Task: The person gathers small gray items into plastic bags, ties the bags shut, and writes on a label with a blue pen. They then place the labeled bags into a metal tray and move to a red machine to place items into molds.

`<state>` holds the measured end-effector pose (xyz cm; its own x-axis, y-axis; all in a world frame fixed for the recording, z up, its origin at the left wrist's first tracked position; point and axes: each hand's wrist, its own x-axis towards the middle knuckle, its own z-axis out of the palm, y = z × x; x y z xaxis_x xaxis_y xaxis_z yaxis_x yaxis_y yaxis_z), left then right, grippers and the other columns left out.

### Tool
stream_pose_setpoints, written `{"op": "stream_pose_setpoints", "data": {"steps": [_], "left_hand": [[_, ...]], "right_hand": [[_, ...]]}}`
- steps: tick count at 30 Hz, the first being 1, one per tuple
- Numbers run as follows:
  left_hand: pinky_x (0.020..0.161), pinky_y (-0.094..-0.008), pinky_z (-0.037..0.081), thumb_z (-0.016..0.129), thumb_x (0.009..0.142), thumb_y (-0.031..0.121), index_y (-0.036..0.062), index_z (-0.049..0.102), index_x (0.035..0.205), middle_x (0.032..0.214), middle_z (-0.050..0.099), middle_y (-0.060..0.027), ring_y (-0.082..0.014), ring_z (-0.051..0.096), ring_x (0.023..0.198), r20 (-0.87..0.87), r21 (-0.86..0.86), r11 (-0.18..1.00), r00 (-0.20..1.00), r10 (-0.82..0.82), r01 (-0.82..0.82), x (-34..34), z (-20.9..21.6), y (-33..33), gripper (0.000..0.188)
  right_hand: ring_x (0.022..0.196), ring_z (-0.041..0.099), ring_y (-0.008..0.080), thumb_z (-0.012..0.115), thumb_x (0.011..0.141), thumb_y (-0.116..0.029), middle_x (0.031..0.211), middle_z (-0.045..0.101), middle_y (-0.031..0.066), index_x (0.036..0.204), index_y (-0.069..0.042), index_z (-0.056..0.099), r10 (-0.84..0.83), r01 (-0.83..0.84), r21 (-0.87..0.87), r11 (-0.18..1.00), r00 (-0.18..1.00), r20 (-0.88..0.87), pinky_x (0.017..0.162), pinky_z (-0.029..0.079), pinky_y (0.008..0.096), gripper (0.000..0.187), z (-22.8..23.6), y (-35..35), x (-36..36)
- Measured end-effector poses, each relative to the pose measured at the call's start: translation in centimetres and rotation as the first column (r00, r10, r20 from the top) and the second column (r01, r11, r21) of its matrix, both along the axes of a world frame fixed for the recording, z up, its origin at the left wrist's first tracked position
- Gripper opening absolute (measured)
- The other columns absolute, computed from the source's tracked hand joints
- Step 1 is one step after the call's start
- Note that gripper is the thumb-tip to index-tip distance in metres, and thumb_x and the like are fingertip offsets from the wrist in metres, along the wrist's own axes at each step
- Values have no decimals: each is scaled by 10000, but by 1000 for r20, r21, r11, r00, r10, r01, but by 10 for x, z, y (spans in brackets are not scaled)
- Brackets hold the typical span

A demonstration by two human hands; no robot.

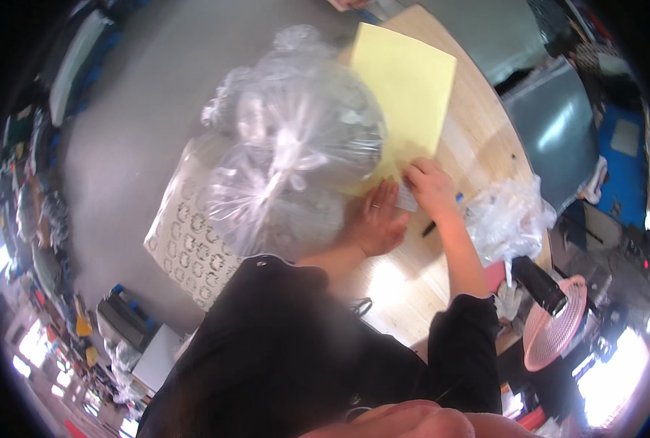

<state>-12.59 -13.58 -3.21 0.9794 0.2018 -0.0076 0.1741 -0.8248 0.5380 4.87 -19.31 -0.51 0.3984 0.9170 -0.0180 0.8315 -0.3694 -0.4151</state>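
Note:
A small white paper slip (407,197) lies at the near edge of a large yellow sheet (405,84) on the wooden table. My right hand (432,188) has its fingers bent and closed on the slip's right side. My left hand (377,223) rests at the slip's left, fingers stretched out over the near edge of the sheet. Under my right forearm lies a pen; its dark end (429,228) shows on the left and a blue end on the right. Bulging clear plastic bags (296,139), gathered and tied, stand just left of my hands.
A white sheet with rows of ring-shaped dark pieces (186,233) lies left of the bags. Crumpled clear plastic (511,219) sits at the table's right side. Beyond it are a black cylinder (540,286) and a pink round lampshade-like thing (556,325). The wooden table (478,117) curves along the right.

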Motion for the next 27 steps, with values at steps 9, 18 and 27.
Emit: {"op": "stream_pose_setpoints", "data": {"steps": [9,18,27], "left_hand": [[1123,-556,167,675,689,542,122,623,1114,1437,252,-369,-486,214,1382,0,-128,991,999,49,-48,-1,7,9,600],[1134,-516,172,669,720,482,105,592,1172,1455,279,-314,-470,237,1374,48,-147,988,997,55,-47,-5,19,11,594],[749,-437,479,682,704,128,57,578,818,864,600,-127,-332,592,838,419,-292,923,901,-111,250,-150,102,92,170]], "right_hand": [[931,585,323,636,746,-64,977,610,109,895,-23,610,96,-95,-12,995,993,61,772,477,410,157,48,-72,-19],[799,504,80,510,964,-89,881,557,16,956,-53,513,-486,873,-66,484,205,-849,700,417,245,37,117,-146,-56],[748,576,102,605,855,34,826,595,22,936,-60,565,-122,637,-158,755,-101,-987,667,458,233,130,112,52,-166]]}}
